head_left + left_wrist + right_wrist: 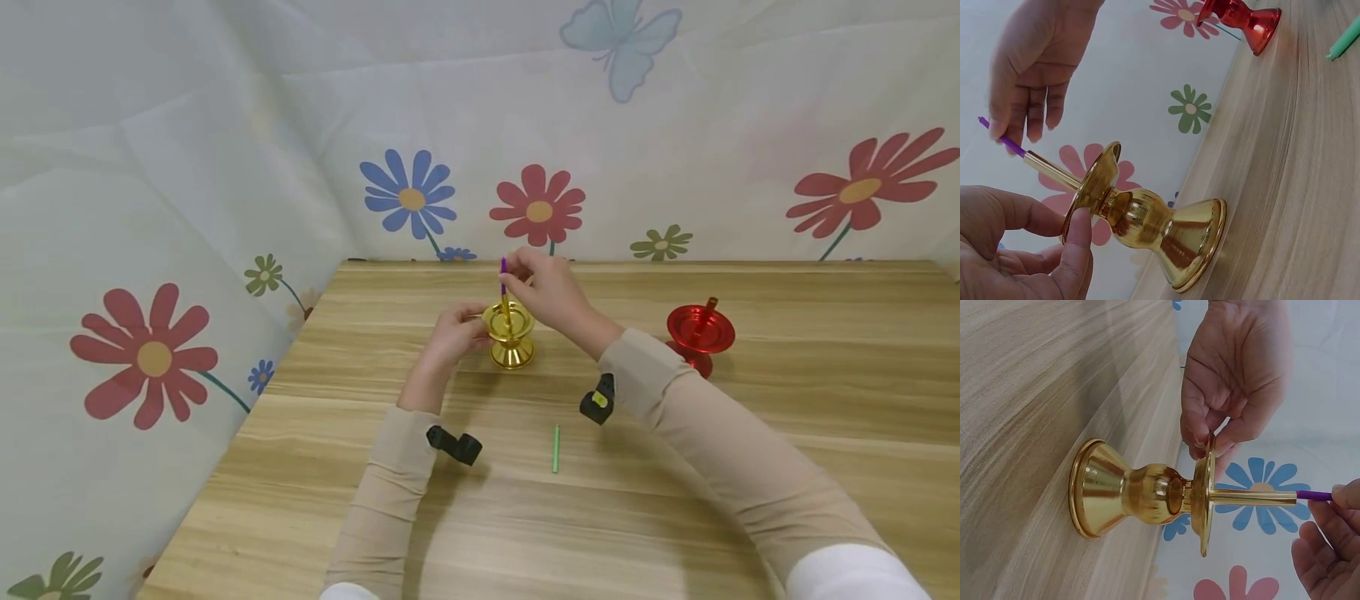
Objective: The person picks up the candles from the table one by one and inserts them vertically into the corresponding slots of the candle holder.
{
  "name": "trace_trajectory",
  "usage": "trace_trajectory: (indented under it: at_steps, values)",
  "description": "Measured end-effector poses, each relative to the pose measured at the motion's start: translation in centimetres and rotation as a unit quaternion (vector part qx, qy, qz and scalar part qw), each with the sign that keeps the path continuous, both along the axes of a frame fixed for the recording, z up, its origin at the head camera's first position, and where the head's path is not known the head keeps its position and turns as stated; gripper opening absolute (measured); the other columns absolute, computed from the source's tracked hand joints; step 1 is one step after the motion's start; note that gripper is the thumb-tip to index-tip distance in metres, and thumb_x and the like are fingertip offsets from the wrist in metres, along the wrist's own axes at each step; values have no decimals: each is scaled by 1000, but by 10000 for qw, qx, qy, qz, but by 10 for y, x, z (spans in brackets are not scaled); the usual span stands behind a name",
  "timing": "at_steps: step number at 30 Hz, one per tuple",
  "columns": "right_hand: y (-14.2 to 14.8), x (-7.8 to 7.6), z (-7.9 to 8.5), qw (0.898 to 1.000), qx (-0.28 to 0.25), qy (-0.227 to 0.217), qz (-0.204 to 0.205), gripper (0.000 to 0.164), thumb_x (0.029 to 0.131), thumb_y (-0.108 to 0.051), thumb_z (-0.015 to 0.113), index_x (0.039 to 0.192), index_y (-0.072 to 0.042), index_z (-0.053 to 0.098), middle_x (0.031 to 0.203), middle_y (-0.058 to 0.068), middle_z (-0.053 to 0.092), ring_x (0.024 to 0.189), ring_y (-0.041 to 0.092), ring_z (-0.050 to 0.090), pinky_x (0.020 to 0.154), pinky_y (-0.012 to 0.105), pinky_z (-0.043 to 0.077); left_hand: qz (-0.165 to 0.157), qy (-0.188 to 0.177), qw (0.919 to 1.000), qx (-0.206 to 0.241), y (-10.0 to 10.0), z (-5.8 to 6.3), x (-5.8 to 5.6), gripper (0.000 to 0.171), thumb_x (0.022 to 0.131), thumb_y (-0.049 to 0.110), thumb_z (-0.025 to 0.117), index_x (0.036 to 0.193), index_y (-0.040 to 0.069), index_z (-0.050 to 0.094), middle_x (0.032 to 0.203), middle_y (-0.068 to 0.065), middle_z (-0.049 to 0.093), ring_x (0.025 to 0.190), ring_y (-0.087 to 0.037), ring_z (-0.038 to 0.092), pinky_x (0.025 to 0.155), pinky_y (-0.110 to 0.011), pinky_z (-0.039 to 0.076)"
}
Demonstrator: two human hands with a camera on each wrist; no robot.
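Note:
A shiny gold candle holder stands upright on the wooden table, with a wide dish and a thin tube rising from its middle. My left hand pinches the rim of that dish between thumb and fingers, as the left wrist view shows. Above it, my right hand holds a thin purple candle between thumb and forefinger. The candle's lower end sits at the mouth of the gold tube, in line with it. The other right fingers hang loosely beside the candle.
A red candle holder of the same shape stands to the right, partly behind the right sleeve. Nearer me, a light green candle lies on the wooden table. A flower-printed cloth hangs behind the table's far edge.

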State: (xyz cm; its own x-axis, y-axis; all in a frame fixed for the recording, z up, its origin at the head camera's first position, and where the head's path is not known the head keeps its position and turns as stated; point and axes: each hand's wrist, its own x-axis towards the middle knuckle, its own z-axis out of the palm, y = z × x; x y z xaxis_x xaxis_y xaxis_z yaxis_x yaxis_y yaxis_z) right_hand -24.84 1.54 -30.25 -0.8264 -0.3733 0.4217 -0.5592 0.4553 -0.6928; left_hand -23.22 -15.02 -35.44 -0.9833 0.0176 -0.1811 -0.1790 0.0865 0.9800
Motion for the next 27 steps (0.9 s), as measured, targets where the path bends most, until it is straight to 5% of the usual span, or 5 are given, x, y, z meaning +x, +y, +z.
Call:
trace_trajectory:
  at_steps: [27]
  values:
    - [1,-9,-3,9997,-9,-104,211,15,90,-7,63,102,2,60,93,15,67,84,23,63,78,34,55,-61,-3,9999,-116,-1,-2,-2,41,89,-5,47,130,-8,50,100,-13,58,71,-9,59,77,-25,56]
